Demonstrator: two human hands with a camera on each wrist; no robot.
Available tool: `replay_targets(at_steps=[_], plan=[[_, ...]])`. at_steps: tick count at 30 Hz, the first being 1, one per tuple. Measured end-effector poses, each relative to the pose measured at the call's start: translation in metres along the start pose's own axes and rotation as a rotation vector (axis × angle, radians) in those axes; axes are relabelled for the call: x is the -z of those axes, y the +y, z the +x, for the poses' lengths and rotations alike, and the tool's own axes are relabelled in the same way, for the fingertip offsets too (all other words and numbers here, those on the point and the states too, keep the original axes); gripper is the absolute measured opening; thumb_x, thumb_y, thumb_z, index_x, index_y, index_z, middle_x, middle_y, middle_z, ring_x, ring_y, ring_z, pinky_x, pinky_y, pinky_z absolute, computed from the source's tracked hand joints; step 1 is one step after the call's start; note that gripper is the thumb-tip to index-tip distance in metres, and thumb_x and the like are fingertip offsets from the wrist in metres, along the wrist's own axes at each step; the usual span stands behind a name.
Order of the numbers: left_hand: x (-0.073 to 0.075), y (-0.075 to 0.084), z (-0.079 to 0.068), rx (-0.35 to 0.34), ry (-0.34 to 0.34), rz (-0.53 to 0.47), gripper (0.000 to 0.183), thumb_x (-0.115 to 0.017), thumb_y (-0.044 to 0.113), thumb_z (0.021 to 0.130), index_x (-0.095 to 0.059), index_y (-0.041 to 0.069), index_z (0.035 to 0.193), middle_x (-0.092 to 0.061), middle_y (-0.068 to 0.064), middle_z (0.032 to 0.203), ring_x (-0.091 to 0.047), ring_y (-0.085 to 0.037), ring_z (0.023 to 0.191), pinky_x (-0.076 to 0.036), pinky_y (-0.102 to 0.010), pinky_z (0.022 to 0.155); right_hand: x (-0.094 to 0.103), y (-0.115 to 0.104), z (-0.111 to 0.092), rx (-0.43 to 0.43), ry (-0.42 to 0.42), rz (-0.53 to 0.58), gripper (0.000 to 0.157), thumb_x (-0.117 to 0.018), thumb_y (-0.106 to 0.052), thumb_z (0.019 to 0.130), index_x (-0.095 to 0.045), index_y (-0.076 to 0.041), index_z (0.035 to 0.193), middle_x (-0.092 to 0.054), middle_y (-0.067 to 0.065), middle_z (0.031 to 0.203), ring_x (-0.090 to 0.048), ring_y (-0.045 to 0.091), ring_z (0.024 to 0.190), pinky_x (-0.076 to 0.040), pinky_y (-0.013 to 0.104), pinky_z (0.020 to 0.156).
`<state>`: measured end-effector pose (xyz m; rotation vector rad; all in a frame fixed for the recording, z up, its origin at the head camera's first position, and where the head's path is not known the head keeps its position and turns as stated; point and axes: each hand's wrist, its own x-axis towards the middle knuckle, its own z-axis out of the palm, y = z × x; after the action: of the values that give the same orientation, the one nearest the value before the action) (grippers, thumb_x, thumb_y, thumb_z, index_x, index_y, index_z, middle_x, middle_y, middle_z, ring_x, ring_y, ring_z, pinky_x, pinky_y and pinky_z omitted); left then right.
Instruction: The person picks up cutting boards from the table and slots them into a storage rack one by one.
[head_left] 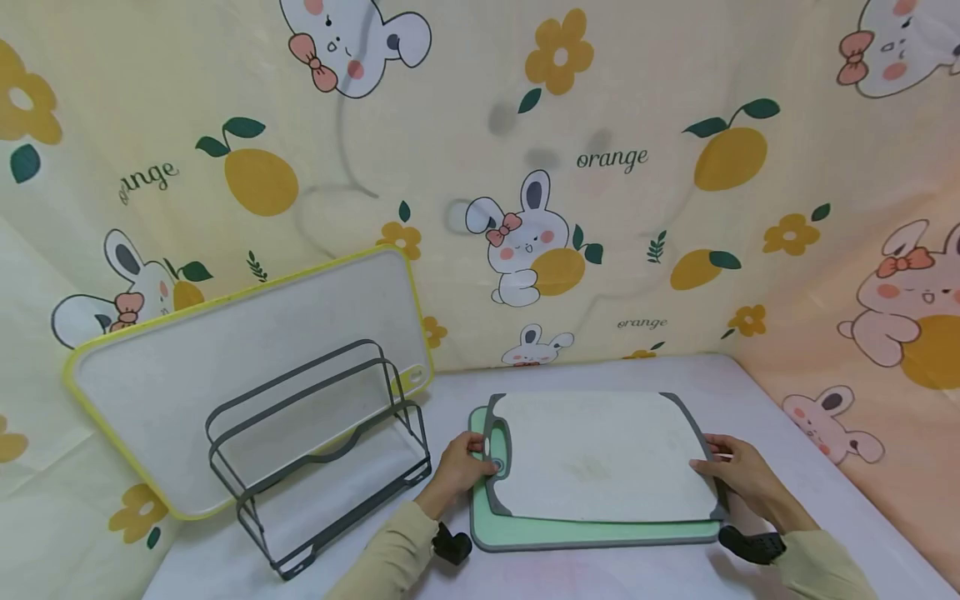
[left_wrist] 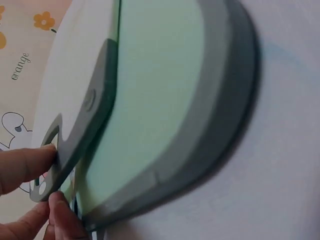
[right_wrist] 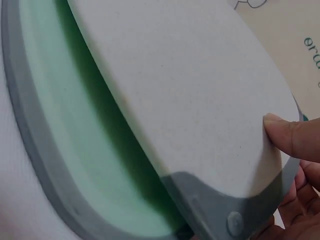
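A white cutting board (head_left: 600,454) with grey corners lies over a larger green cutting board (head_left: 592,533) with a grey rim. My left hand (head_left: 461,465) pinches the white board's handle end, thumb on top and fingers beneath. At the opposite short edge, my right hand (head_left: 742,475) grips the board the same way. The right wrist view shows the white board (right_wrist: 190,90) raised above the green one (right_wrist: 100,165), with a shadowed gap between. In the left wrist view, its grey handle corner (left_wrist: 95,95) also stands over the green surface (left_wrist: 150,100).
To the left stands a dark metal rack (head_left: 330,458). Behind it a large white board with a yellow rim (head_left: 247,375) leans against the patterned cloth (head_left: 450,108). All stand on a white tabletop (head_left: 600,575). Both wrists carry black straps (head_left: 750,546).
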<state>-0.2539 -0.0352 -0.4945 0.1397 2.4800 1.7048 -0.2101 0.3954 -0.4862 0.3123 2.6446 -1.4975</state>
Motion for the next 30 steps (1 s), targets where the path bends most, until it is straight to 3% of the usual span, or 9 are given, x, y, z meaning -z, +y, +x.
replay_targets(at_steps=[5,10,17,27,30], plan=[[0.004,0.002,-0.003,0.008,0.008,-0.093,0.048,-0.073,-0.01,0.071,-0.056,-0.01,0.116,-0.057,-0.013,0.092,-0.054,-0.018,0.079,-0.051,-0.032,0.071,-0.001,-0.006,-0.003,0.009,-0.004,0.018,0.077,-0.073,-0.016,0.088,-0.027,0.02,0.138,-0.038,0.033,0.126,-0.051,0.033,0.102,-0.052,0.036,0.076],[0.005,0.004,-0.003,0.006,0.051,-0.141,0.045,-0.073,-0.011,0.071,-0.058,-0.009,0.113,-0.056,-0.01,0.089,-0.051,-0.015,0.077,-0.05,-0.026,0.067,-0.001,-0.013,-0.005,0.009,0.013,0.022,0.072,-0.069,-0.019,0.091,-0.029,0.018,0.138,-0.039,0.031,0.124,-0.054,0.028,0.095,-0.053,0.039,0.076],[0.006,0.007,-0.005,-0.026,0.063,-0.194,0.043,-0.072,-0.012,0.07,-0.059,-0.008,0.111,-0.056,-0.012,0.091,-0.052,-0.015,0.075,-0.049,-0.025,0.061,0.001,-0.018,-0.008,-0.025,0.061,0.01,0.064,-0.063,-0.022,0.095,-0.032,0.015,0.137,-0.04,0.031,0.125,-0.049,0.036,0.102,-0.048,0.053,0.085],[0.017,0.023,-0.01,-0.014,0.024,-0.292,0.038,-0.071,-0.013,0.075,-0.057,-0.011,0.11,-0.057,-0.013,0.092,-0.055,-0.011,0.066,-0.051,-0.023,0.057,0.006,-0.027,-0.013,-0.004,0.074,0.046,0.059,-0.057,-0.022,0.099,-0.032,0.016,0.136,-0.042,0.027,0.121,-0.047,0.035,0.102,-0.047,0.054,0.086],[0.02,0.029,-0.012,-0.022,0.02,-0.287,0.037,-0.071,-0.013,0.076,-0.056,-0.011,0.11,-0.057,-0.014,0.093,-0.056,-0.01,0.063,-0.054,-0.027,0.058,0.007,-0.031,-0.015,-0.009,0.079,0.057,0.057,-0.057,-0.021,0.099,-0.033,0.016,0.136,-0.044,0.025,0.119,-0.048,0.032,0.1,-0.049,0.05,0.085]])
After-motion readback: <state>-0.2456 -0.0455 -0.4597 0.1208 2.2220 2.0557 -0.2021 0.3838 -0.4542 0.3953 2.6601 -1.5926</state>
